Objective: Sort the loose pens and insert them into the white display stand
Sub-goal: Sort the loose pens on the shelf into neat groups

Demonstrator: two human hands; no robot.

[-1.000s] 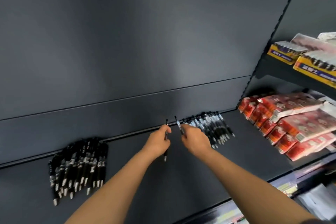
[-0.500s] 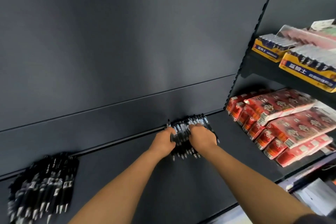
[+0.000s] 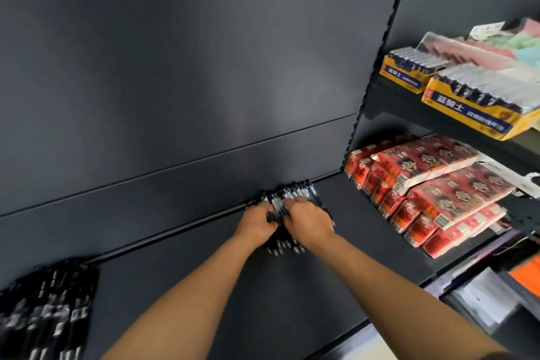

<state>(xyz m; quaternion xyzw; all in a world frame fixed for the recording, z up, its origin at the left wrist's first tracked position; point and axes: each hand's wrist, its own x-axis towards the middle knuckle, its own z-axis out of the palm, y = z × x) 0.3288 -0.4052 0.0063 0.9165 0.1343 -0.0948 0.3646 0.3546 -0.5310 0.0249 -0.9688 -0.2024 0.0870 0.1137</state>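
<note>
Shelf edges: the dark shelf [image 3: 181,280] is bounded at 12 o'clock by the seam under the back panel [image 3: 175,67]. Its front lip is seen at 5 o'clock of the frame.
Right limit: a slotted upright [image 3: 380,52] is noted at 1 o'clock; the red packs [image 3: 423,184] are stacked just past it at 3 o'clock.
Above right: the yellow boxes [image 3: 473,108] are carried on a higher shelf at 2 o'clock.
Open room: bare shelf is seen at 6 to 8 o'clock of the hands, under both forearms. A narrower bare strip is seen at 3 o'clock, before the red packs.
Pen bundle [image 3: 295,194]: located at frame centre, against the back seam, tips pointing toward 6 o'clock.
Second pen heap [image 3: 46,310]: blurred, lying at 8 o'clock of the frame, well apart from the hands.
Left hand [image 3: 255,223]: fingers are curled onto the 9 o'clock side of the pen bundle.
Right hand [image 3: 309,221]: fingers are curled over the top and 3 o'clock side of the same bundle.
Hands together: the bundle is gripped between them, fingertips nearly meeting over the pens.
</note>
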